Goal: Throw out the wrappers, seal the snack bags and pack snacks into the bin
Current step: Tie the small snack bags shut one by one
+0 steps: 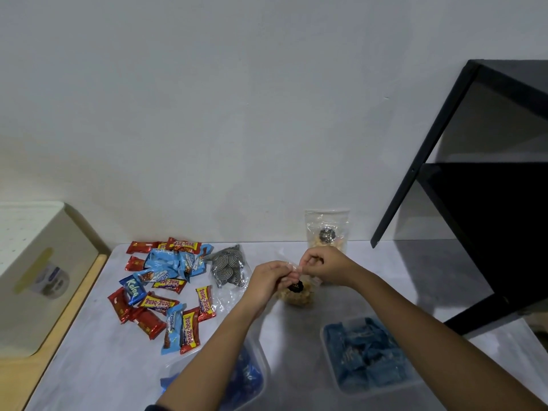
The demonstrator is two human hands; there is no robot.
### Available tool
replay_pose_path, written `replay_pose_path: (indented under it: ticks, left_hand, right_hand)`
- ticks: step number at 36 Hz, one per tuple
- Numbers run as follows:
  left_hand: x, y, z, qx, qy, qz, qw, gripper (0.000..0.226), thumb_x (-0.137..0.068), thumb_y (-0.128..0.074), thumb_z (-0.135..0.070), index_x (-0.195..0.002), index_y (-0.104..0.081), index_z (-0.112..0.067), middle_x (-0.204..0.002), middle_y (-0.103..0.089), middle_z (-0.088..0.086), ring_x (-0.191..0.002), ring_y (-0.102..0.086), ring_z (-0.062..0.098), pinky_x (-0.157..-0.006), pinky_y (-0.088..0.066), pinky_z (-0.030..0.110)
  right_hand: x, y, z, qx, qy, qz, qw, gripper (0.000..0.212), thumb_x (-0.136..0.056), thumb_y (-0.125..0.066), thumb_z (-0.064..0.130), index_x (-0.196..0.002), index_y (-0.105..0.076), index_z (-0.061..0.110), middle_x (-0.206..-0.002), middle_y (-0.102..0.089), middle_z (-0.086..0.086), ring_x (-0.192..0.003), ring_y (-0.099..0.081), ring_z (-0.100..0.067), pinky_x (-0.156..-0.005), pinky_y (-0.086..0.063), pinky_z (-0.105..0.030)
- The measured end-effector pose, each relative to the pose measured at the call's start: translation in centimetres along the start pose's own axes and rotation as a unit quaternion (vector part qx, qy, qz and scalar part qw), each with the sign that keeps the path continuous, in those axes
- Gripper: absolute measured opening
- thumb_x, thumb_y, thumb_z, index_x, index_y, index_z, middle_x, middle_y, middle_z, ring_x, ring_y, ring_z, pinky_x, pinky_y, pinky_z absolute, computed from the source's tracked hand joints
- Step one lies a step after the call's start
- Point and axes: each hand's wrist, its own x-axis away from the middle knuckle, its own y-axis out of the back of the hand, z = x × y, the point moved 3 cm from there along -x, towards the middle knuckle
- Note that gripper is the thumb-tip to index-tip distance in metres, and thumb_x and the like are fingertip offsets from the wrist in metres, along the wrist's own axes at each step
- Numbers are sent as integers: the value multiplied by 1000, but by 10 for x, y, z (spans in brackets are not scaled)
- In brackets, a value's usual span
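**Pinching one bag closed, most of the packing not yet done**

My left hand [271, 277] and right hand [323, 265] meet over the middle of the table [95, 372]. The fingertips of both are pinched together on the top edge of a clear bag [296, 296] of pale snacks, which hangs just above the surface. I judge I'm mid-seal; I can't tell whether the strip has closed.

A second clear bag, the back bag [327, 232], stands against the wall [267, 99] just behind my right hand. Whether its top is sealed is too small to tell. The spiral bag [229, 266] lies left of my hands and looks loose and crumpled, so it probably needs closing too.

The bars [166, 289], red, yellow and blue, are scattered unpacked on the left half of the table. I can't tell full ones from empty wrappers. The right tub [327, 355] near me holds blue packs already; the left tub [265, 360], partly under my left forearm, also shows something blue inside. So packing has begun, but the pile remains.

The table has a pale, faintly marbled top. A white box [38, 277] sits on a wooden ledge at the left, and a black shelf [489, 218] stands at the right. The light is dim.
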Motion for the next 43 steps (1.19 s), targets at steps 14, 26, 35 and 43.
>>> replay_pose_path:
  ticks: [14,26,35,43]
  left_hand:
    - [4,1,-3,-122,-59,-10,991,21,-86,-51,4,-73,-66,0,-60,-67,4,-56,-61,8,-63,-52,16]
    - [3,2,-1,-144,-71,-33,986,19,-85,-52,5,-72,-65,3,-60,-65,6,-53,-59,6,-60,-51,15]
    - [3,6,2,-119,-53,-58,990,21,-87,-52,1,-71,-66,2,-63,-67,8,-52,-60,6,-57,-50,14]
    - [-1,9,-5,-34,-62,-84,994,17,-89,-53,-2,-78,-65,-1,-70,-65,9,-55,-61,5,-58,-50,12]
  right_hand:
    - [4,-1,7,34,-2,-37,999,30,-73,-57,3,-51,-60,23,-49,-59,10,-48,-49,1,-50,-39,-13]
    - [2,-5,6,62,21,-87,994,30,-72,-56,2,-48,-52,19,-51,-53,6,-54,-46,-2,-58,-39,-22]
    - [7,-9,5,14,41,-71,997,12,-82,-57,4,-77,-68,2,-63,-55,6,-59,-46,0,-59,-38,-13]
    - [13,5,-1,60,67,-42,995,27,-80,-66,5,-106,-67,12,-99,-65,4,-79,-55,8,-72,-42,-7]
